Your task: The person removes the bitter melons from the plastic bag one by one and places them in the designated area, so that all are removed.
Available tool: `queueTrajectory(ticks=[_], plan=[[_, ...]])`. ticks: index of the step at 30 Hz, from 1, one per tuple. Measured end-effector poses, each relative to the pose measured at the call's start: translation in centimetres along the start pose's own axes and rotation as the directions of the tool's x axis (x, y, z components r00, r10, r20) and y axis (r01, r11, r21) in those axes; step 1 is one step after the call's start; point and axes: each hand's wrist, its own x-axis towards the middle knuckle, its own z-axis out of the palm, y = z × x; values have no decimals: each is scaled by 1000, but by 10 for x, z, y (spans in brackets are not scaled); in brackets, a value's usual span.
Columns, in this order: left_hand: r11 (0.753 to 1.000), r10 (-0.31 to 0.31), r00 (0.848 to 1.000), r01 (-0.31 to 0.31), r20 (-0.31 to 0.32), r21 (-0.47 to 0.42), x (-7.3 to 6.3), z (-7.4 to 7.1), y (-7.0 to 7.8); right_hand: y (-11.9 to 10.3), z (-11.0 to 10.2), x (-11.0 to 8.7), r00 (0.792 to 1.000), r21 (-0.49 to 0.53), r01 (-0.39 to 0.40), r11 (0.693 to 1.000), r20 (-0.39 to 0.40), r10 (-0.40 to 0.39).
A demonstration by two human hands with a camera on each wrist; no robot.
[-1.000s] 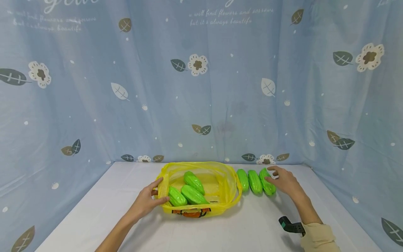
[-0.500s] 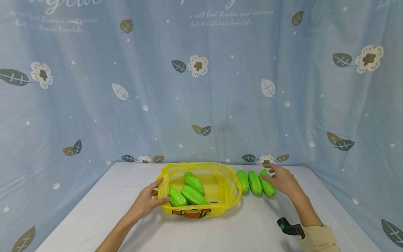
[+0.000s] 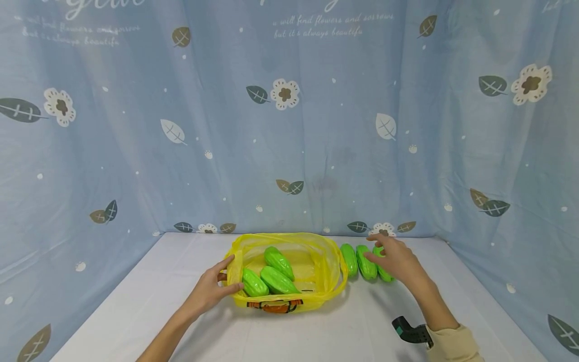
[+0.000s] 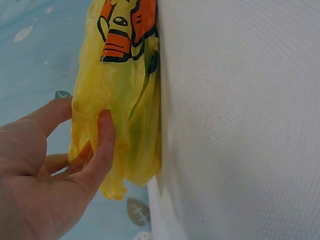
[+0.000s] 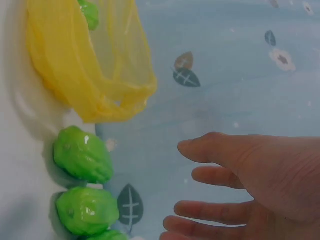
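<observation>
A yellow plastic bag (image 3: 323,291) lies on its side-spread base on the white table, its mouth held wide. Inside it are three bright green, ridged gourds (image 3: 278,280), shiny like plastic. My left hand (image 3: 211,289) grips the bag's left edge between thumb and fingers; the left wrist view shows the yellow film (image 4: 115,105) pinched there. To the bag's right, three more gourds (image 3: 366,262) stand in a row. Over this row hovers my right hand (image 3: 398,256), fingers spread and holding nothing, partly hiding the rightmost gourd (image 3: 384,274). In the right wrist view, the gourds (image 5: 87,210) sit apart from the fingers.
A blue curtain (image 3: 289,151) printed with leaves and flowers stands behind and at both sides of the white table (image 3: 289,337). On the right wrist sits a black camera mount (image 3: 411,332). The bag's handle loop (image 3: 345,274) reaches close to the nearest loose gourd.
My right hand has shifted left above the row, from the rightmost gourd toward the middle one. The left hand, bag and gourds have stayed in place.
</observation>
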Motion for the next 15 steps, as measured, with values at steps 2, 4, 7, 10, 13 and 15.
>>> queueTrajectory(ticks=[2, 4, 7, 10, 13, 15], plan=[[1000, 7, 1000, -7, 5, -2, -1, -1, 1, -5, 1, -1, 1000, -6, 10, 1000, -5, -10], [1000, 8, 1000, -8, 4, -4, -2, -1, 2, -9, 2, -1, 1000, -14, 23, 1000, -12, -23], [1000, 6, 1000, -6, 8, -12, -1, -2, 2, -14, 4, -2, 999, -24, 48, 999, -24, -49], [999, -6, 1000, 6, 9, -32, 1, -1, -1, -20, 7, -2, 998, -28, 61, 998, -24, -62], [999, -12, 1000, 12, 12, -49, 2, 1, -4, -25, 10, -2, 998, -26, 59, 998, -8, -59], [998, -14, 1000, 15, 14, -57, 3, 2, -5, -27, 13, -2, 998, -36, 57, 998, 1, -57]])
